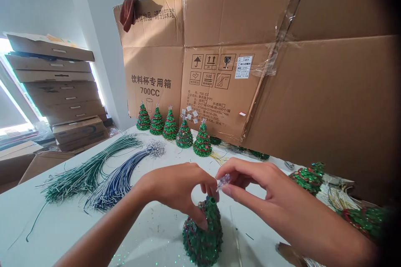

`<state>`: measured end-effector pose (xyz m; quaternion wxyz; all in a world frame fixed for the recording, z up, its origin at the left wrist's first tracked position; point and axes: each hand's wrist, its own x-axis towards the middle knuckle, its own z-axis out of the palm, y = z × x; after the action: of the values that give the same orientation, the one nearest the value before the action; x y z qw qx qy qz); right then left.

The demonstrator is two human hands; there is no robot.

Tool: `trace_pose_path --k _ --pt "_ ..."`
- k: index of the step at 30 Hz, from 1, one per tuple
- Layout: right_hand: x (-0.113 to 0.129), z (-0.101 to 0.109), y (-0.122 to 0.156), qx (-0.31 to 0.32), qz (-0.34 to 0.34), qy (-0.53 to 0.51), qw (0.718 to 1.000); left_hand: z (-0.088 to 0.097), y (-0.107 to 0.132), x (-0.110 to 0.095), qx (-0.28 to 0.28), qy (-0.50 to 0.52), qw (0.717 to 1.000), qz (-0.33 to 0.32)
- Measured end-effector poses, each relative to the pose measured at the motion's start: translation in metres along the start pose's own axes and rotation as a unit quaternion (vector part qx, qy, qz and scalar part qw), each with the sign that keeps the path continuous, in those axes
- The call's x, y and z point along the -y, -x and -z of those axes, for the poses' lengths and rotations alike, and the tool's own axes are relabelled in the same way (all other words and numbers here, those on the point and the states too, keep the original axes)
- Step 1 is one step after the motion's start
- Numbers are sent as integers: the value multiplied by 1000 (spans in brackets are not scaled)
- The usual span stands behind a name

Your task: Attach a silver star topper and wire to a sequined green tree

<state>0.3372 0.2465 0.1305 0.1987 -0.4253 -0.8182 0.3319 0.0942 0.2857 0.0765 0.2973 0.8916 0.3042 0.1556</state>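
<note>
- At the near edge of the white counter (53,233), a green sequinned tree (203,233) stands upright between the hands.
- The left hand (178,187) curves over the tree's top, its fingers (200,221) gripping the tip.
- The right hand (250,187) pinches a small clear sparkly piece (223,182) between thumb and finger, just beside the tip.
- Farther left lie bundles of green wire (90,171) and blue wire (122,179).
- Five small sequinned trees (184,133) stand in a row on the far side, before a flattened cardboard box (219,71).

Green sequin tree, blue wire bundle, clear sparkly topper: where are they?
Green sequin tree (203,235): head view, on its lower body.
Blue wire bundle (120,181): head view, on its middle.
Clear sparkly topper (223,182): head view, on its centre.
</note>
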Motion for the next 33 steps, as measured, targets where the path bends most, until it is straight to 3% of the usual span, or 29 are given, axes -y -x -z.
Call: trace_pose_path --k 4,7,11,14,16,22,25,29,33 --pt "1 0 -2 -15 14 20 1000 -3 -5 6 49 -43 998 1" --pt "4 -1 -3 -62 31 34 997 5 -5 3 54 -27 998 -16" --pt "6 -2 0 -115 29 29 993 16 -2 -4 -25 -17 999 -31" --pt "8 -2 3 -154 34 44 986 17 0 -11 -113 -68 991 -16" --pt "8 -2 4 -173 46 57 982 15 -1 -16 -142 -111 984 -4" --pt "8 -3 1 -215 79 104 968 7 -4 -28 -171 -238 956 10" --pt "7 -2 2 -249 78 104 960 5 -4 -28 -181 -255 950 20" --pt "7 0 3 -229 51 83 969 3 -5 -29 -191 -264 945 19" --pt "8 0 2 -248 55 69 965 0 -5 -30 -197 -272 942 20"
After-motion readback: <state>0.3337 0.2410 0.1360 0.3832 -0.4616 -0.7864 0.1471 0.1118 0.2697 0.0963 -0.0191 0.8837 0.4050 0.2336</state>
